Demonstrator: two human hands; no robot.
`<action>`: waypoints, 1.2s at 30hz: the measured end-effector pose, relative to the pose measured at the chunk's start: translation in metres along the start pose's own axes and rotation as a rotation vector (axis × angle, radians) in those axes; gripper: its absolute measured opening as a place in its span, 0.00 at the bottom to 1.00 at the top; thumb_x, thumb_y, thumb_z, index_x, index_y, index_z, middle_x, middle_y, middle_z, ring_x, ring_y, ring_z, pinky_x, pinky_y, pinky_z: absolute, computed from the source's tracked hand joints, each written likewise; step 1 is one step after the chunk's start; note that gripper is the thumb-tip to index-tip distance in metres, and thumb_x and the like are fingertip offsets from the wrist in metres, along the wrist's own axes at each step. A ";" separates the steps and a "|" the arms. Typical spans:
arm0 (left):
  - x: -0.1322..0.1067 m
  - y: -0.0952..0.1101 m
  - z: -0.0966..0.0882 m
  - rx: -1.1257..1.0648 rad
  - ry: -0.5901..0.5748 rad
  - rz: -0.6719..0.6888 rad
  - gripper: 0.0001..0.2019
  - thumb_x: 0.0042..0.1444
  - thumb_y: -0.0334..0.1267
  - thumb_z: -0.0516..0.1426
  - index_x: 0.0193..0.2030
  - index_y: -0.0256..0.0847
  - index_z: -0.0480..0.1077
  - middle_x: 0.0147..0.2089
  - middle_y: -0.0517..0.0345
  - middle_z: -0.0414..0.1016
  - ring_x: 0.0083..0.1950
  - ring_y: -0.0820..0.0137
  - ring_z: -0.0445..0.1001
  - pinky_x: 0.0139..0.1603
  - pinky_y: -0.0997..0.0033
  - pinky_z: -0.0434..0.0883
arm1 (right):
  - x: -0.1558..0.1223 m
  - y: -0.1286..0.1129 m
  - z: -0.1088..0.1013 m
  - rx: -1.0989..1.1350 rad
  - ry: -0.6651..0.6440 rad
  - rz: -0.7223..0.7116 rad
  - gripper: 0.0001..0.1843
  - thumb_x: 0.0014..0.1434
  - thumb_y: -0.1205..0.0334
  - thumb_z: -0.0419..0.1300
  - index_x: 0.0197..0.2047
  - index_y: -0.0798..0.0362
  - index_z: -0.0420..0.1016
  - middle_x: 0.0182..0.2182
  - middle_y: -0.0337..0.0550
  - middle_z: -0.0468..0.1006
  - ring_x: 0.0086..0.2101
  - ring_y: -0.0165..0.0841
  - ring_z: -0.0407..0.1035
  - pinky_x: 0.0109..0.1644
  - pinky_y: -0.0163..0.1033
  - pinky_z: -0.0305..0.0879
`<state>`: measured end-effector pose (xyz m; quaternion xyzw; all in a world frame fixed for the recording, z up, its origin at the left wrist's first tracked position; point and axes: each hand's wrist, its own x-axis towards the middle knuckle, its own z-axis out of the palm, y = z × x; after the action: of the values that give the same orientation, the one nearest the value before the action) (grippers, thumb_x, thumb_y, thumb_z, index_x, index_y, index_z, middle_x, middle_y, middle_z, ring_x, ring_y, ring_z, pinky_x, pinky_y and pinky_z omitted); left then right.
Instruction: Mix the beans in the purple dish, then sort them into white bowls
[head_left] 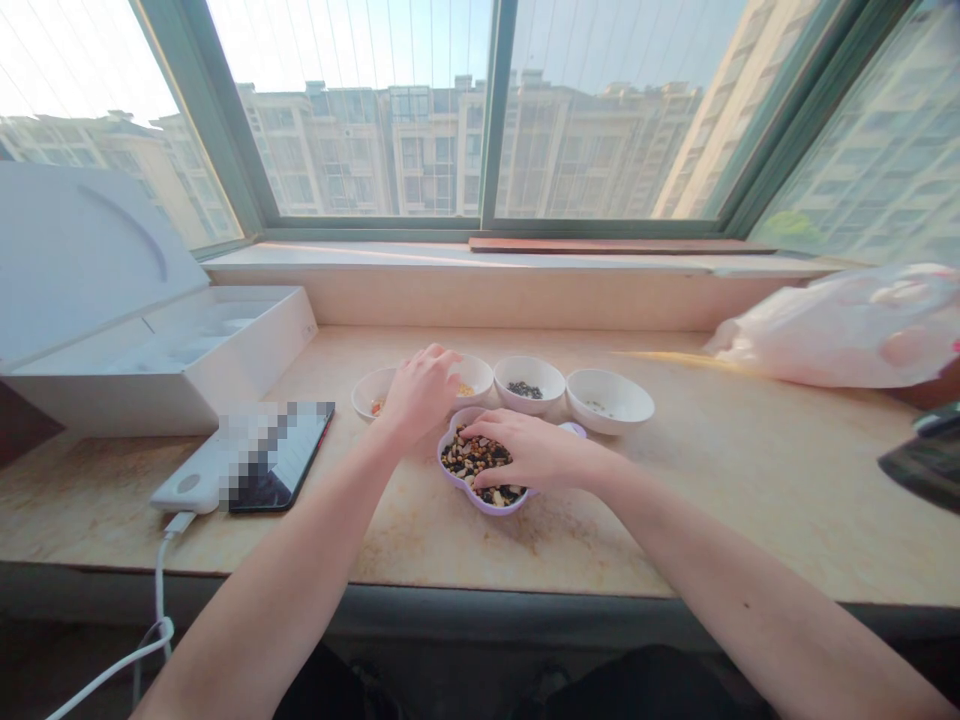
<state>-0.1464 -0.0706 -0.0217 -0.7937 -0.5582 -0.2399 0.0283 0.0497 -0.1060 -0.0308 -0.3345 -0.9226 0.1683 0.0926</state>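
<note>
A lilac flower-shaped dish (450,476) of mixed beans and seeds sits on the stone sill in front of me. My right hand (525,450) lies over it, fingers curled down into the mix. My left hand (421,393) hovers over a small white bowl (475,372) holding yellowish grains, fingertips bunched together. Behind stand three more white bowls: one at the left (369,392) with a few reddish pieces, one (529,382) with dark seeds, one (609,400) nearly bare.
An open white box (172,350) stands at the left. A phone (281,460) and a white power bank (191,485) with a cable lie beside it. A pink plastic bag (840,330) and a dark object (926,460) sit at the right. The window is behind.
</note>
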 end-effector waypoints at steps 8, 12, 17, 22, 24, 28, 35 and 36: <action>-0.002 0.003 0.006 -0.054 -0.031 0.023 0.15 0.66 0.33 0.52 0.55 0.41 0.77 0.57 0.51 0.78 0.54 0.60 0.78 0.58 0.60 0.72 | 0.004 0.007 0.002 0.029 -0.012 0.002 0.11 0.61 0.64 0.65 0.46 0.54 0.85 0.45 0.50 0.83 0.44 0.44 0.77 0.50 0.46 0.71; -0.002 0.003 0.007 -0.067 -0.039 0.017 0.15 0.66 0.33 0.52 0.54 0.42 0.77 0.56 0.52 0.78 0.55 0.61 0.78 0.59 0.62 0.72 | 0.004 0.013 0.005 0.062 0.007 0.007 0.12 0.62 0.67 0.63 0.47 0.54 0.85 0.47 0.49 0.84 0.45 0.43 0.77 0.52 0.46 0.72; -0.002 0.004 0.007 -0.093 -0.053 0.011 0.16 0.65 0.32 0.53 0.55 0.42 0.77 0.56 0.52 0.79 0.53 0.63 0.79 0.57 0.64 0.73 | 0.003 0.014 0.005 0.084 0.041 0.009 0.13 0.60 0.71 0.63 0.44 0.52 0.86 0.44 0.46 0.86 0.43 0.41 0.79 0.52 0.44 0.73; -0.003 0.004 0.006 -0.109 -0.044 0.022 0.15 0.65 0.32 0.53 0.53 0.42 0.78 0.56 0.51 0.79 0.53 0.61 0.79 0.57 0.61 0.73 | 0.002 0.010 0.001 0.108 0.042 0.031 0.12 0.59 0.70 0.63 0.43 0.52 0.86 0.41 0.44 0.87 0.41 0.39 0.80 0.51 0.43 0.73; -0.003 0.004 0.007 -0.113 -0.039 0.027 0.15 0.66 0.33 0.53 0.53 0.42 0.78 0.56 0.50 0.79 0.54 0.60 0.79 0.57 0.60 0.73 | 0.002 0.008 0.000 0.118 0.039 0.051 0.11 0.59 0.70 0.63 0.42 0.51 0.86 0.40 0.43 0.87 0.40 0.39 0.80 0.50 0.43 0.72; -0.003 0.003 0.008 -0.120 -0.041 0.034 0.15 0.66 0.33 0.52 0.53 0.41 0.78 0.57 0.50 0.78 0.55 0.60 0.78 0.59 0.60 0.72 | 0.001 0.005 -0.003 0.132 0.036 0.075 0.11 0.58 0.71 0.63 0.39 0.51 0.86 0.37 0.42 0.86 0.37 0.38 0.79 0.46 0.41 0.72; -0.003 0.001 0.008 -0.114 -0.038 0.036 0.16 0.65 0.33 0.52 0.54 0.42 0.78 0.55 0.50 0.79 0.53 0.60 0.79 0.58 0.60 0.73 | 0.001 0.003 -0.004 0.127 0.058 0.061 0.05 0.58 0.69 0.65 0.36 0.53 0.84 0.35 0.43 0.85 0.37 0.38 0.77 0.44 0.40 0.70; -0.003 0.001 0.007 -0.116 -0.037 0.031 0.16 0.65 0.32 0.52 0.54 0.41 0.78 0.56 0.50 0.79 0.54 0.60 0.79 0.59 0.60 0.72 | 0.001 0.002 -0.004 0.115 0.064 0.059 0.04 0.58 0.68 0.66 0.35 0.53 0.83 0.35 0.44 0.84 0.37 0.37 0.77 0.44 0.40 0.69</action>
<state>-0.1441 -0.0713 -0.0289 -0.8068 -0.5316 -0.2566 -0.0243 0.0513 -0.1025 -0.0281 -0.3609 -0.8978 0.2127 0.1361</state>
